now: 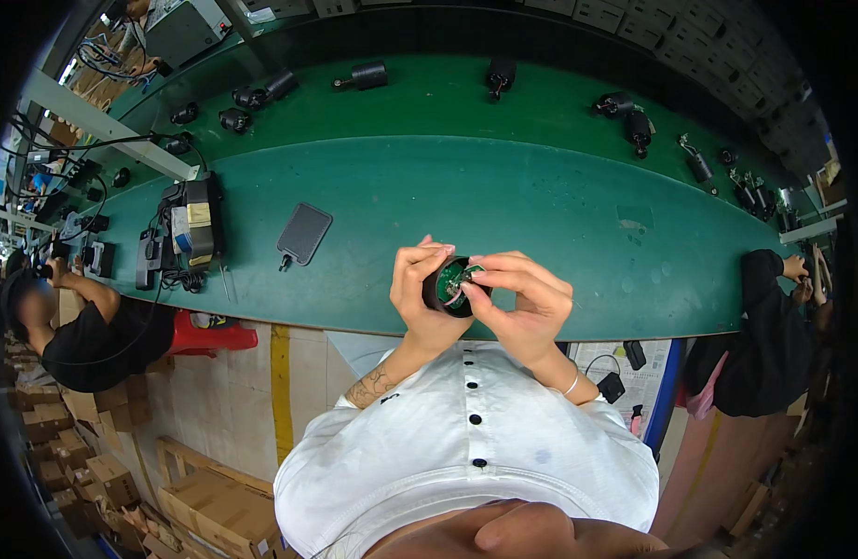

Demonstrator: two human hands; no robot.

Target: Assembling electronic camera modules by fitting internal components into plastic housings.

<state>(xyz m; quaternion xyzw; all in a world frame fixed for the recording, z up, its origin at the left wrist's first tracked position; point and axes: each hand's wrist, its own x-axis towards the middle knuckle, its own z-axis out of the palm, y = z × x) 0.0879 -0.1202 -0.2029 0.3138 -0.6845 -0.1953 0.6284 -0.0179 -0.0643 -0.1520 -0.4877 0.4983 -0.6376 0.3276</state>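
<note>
Across the middle of the scene, the green worktop (392, 186) curves from end to end, its near edge running just in front of the person's white shirt (541, 438). Beyond its far edge lies a green shelf (429, 102) with black cylindrical units (367, 74) spaced along it. Co-workers sit near the left and right ends, and a dark bulky device (204, 219) takes up room by the left end; between it and the hands, a flat dark pad (306, 235) rests well apart from both. Broad green surface stretches from the hands toward the far edge and the right corner. Over the worktop, close to the middle of the near edge, the left hand (422, 284) wraps a black cup-like housing (436, 296), its round mouth tipped upward. The right hand (527, 293), fingertips close together, pinches a green circuit board (471, 273) at that mouth; a thin pinkish wire (456, 299) shows inside
</note>
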